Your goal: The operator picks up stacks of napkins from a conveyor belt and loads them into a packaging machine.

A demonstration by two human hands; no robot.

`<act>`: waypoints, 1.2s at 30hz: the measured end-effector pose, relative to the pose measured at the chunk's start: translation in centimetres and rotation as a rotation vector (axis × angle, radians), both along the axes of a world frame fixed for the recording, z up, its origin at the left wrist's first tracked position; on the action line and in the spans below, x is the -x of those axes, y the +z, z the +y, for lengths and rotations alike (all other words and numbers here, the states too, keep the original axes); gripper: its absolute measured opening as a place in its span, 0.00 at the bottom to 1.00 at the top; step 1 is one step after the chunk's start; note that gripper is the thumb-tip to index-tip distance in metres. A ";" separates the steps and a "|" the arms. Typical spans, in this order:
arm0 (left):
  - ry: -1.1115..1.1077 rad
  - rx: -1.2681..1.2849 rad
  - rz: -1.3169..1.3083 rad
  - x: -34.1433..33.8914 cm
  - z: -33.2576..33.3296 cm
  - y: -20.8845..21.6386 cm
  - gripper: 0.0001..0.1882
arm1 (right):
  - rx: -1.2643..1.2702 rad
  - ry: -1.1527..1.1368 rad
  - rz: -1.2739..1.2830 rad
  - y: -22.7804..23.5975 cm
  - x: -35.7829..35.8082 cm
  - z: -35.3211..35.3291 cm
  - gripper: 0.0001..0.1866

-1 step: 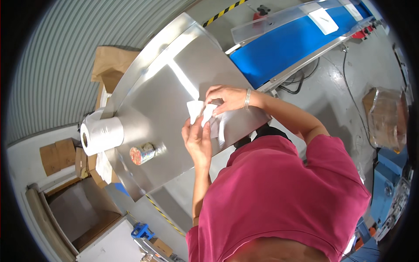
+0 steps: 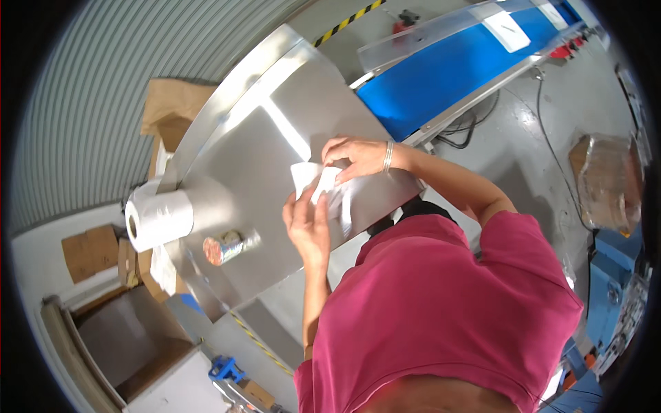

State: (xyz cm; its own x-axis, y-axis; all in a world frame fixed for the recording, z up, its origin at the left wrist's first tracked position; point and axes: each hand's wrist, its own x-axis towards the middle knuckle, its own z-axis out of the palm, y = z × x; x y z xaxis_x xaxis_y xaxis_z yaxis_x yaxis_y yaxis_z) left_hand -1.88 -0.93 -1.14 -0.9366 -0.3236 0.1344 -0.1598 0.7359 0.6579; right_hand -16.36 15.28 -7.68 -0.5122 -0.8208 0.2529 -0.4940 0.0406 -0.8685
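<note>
Both hands meet over the metal table (image 2: 241, 165), near its right edge. My left hand (image 2: 308, 224), fingers pointing up, pinches a thin white folded piece (image 2: 326, 184) from below. The fingertips of my right hand (image 2: 357, 155) grip the same piece from above. Just left of it, a second white flap (image 2: 303, 179) stands up beside my left fingers; whether the two are one sheet I cannot tell. Their material is too bright to make out. Further left on the table lies a short printed cylinder (image 2: 224, 248) with a reddish end.
A large white roll (image 2: 160, 219) sits at the table's left end. Beyond the right edge runs a blue conveyor belt (image 2: 427, 82) carrying white flat packs (image 2: 506, 31). Cardboard boxes (image 2: 91, 253) stand at left, and a plastic-wrapped carton (image 2: 606, 182) on the floor at right.
The folded white piece between my fingertips has tilted and shows a broader face. My left hand sits slightly lower and further left; the whole view has shifted a little.
</note>
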 end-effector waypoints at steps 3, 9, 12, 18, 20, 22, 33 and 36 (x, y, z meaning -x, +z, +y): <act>-0.028 -0.055 0.171 0.0 -0.9 -0.9 0.11 | -0.088 -0.098 -0.447 1.3 0.8 3.3 0.18; 0.166 0.053 -0.069 0.7 -0.2 1.5 0.17 | -0.305 -0.955 -0.164 -3.8 8.5 16.4 0.24; 0.069 0.161 -0.173 1.7 -0.4 1.3 0.16 | -0.463 -1.215 0.005 -5.1 13.1 25.4 0.28; -0.132 0.224 -0.257 3.6 0.1 2.2 0.15 | -0.655 -1.586 0.503 -3.7 15.6 30.4 0.32; -0.213 0.165 -0.219 4.7 1.3 2.2 0.15 | -0.276 -1.376 0.511 -3.6 14.5 28.1 0.29; -0.341 0.003 -0.246 6.2 2.3 1.5 0.15 | -0.156 -0.818 0.147 -0.3 10.4 22.8 0.31; -0.471 -0.831 -0.439 16.1 9.0 -1.7 0.14 | -0.007 -0.526 -0.342 0.4 5.6 15.6 0.16; -0.396 -0.758 -0.476 15.7 9.0 -3.8 0.19 | -0.057 -0.817 -0.256 -2.0 7.9 18.6 0.15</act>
